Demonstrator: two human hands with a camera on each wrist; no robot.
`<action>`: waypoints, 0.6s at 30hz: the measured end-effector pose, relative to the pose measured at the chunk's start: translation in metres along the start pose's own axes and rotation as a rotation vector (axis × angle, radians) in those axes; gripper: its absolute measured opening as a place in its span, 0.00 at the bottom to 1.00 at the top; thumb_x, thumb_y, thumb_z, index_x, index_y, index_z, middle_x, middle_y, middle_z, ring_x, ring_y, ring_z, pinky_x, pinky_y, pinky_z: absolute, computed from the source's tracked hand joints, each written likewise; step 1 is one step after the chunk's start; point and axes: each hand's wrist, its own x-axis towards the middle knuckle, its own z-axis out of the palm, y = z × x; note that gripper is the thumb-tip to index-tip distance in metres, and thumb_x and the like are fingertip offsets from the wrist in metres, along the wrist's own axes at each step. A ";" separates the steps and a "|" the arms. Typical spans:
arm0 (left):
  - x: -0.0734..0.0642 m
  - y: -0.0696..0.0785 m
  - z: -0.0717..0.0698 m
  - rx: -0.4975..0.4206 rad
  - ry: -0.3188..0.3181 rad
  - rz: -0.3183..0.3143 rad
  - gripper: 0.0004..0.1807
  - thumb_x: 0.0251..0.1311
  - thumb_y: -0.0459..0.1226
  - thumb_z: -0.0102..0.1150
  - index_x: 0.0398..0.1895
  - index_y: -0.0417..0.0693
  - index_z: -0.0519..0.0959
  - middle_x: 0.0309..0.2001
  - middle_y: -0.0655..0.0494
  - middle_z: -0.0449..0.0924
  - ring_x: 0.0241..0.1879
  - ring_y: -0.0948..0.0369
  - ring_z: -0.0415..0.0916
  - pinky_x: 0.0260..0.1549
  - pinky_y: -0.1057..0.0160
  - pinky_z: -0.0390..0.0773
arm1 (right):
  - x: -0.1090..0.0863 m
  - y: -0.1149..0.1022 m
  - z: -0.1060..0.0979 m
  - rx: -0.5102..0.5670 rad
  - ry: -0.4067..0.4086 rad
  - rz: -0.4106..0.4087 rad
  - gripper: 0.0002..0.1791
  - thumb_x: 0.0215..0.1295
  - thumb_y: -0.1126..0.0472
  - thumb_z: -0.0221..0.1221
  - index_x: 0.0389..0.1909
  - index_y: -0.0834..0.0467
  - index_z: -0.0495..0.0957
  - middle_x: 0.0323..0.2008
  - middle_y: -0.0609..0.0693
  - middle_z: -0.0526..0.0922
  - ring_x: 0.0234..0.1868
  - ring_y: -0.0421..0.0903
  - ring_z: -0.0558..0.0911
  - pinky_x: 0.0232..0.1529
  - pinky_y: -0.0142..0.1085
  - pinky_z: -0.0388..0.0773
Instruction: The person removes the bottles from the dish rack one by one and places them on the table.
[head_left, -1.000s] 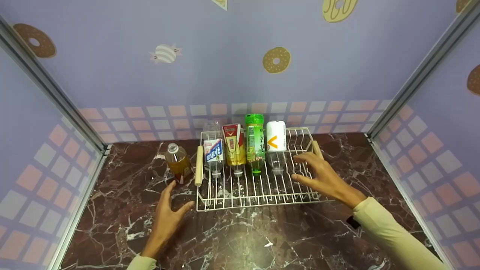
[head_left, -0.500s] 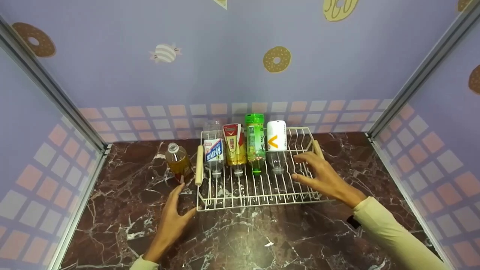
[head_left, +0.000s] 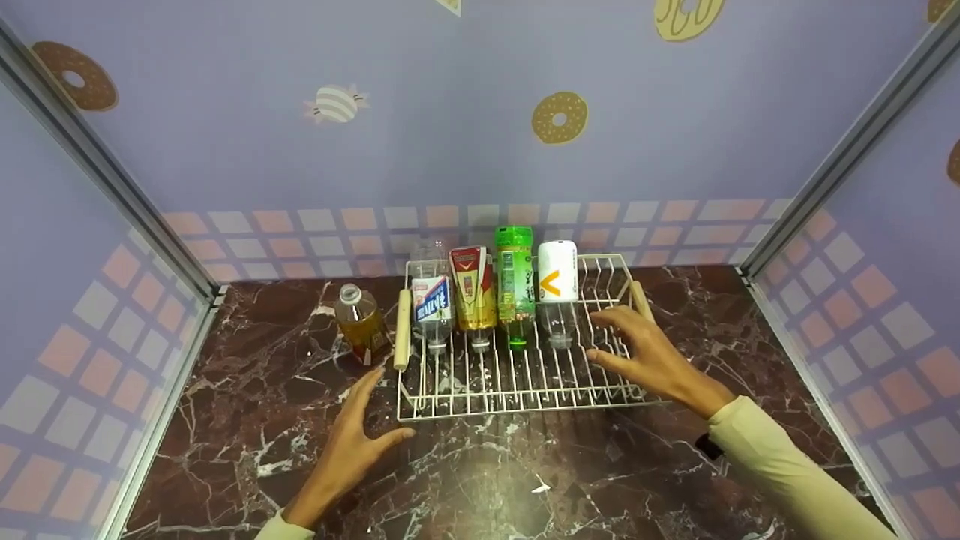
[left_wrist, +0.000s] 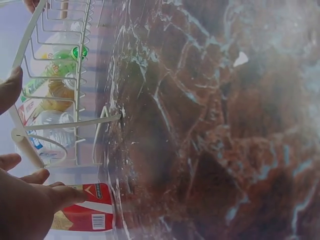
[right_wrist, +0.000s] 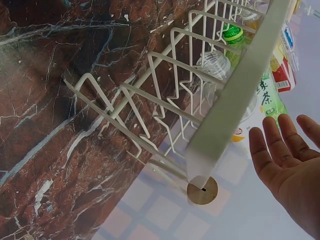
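Observation:
A white wire rack [head_left: 525, 391] with pale wooden handles [head_left: 402, 330] stands on the dark marbled counter. Several bottles lie in it, necks toward me: a clear one with a blue-white label [head_left: 430, 300], one with a red-gold label [head_left: 472, 289], a green one [head_left: 516, 277] and one with a white label [head_left: 558, 271]. A brown-gold bottle [head_left: 362, 322] stands upright, uncapped, left of the rack. My left hand [head_left: 352, 442], fingers extended, is near that bottle's base; contact is unclear. My right hand [head_left: 652, 360], holding nothing, hovers at the rack's right side, thumb apart from its fingers.
The marbled counter [head_left: 480, 480] extends in front of the rack. A lilac wall [head_left: 450, 150] rises behind it, with side panels left and right joined by metal edge strips [head_left: 832, 142]. A small white mark [head_left: 540, 487] shows on the counter's front part.
My left hand has shifted a little to the right, its thumb now just below the rack's front left corner. The right hand, rack and bottles stay nearly as they were; the view shifts slightly.

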 end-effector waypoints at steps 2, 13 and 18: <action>0.001 0.002 0.001 -0.001 -0.003 0.028 0.58 0.52 0.40 0.87 0.84 0.35 0.63 0.82 0.31 0.62 0.80 0.30 0.58 0.78 0.24 0.57 | 0.000 0.000 0.000 0.001 -0.001 0.006 0.34 0.68 0.57 0.77 0.70 0.67 0.78 0.68 0.64 0.81 0.66 0.63 0.82 0.70 0.63 0.80; 0.006 0.007 0.004 -0.024 -0.066 0.011 0.61 0.51 0.42 0.87 0.85 0.39 0.60 0.84 0.31 0.57 0.82 0.28 0.55 0.74 0.20 0.58 | 0.001 0.002 0.002 0.002 -0.001 -0.005 0.35 0.67 0.58 0.77 0.70 0.67 0.77 0.67 0.63 0.82 0.65 0.61 0.82 0.69 0.61 0.81; 0.010 0.008 0.005 -0.037 -0.071 -0.011 0.64 0.52 0.41 0.87 0.87 0.38 0.56 0.85 0.30 0.54 0.82 0.29 0.54 0.76 0.22 0.56 | -0.001 0.003 0.003 0.022 -0.016 0.013 0.35 0.69 0.56 0.76 0.72 0.66 0.77 0.68 0.63 0.81 0.67 0.63 0.81 0.70 0.63 0.80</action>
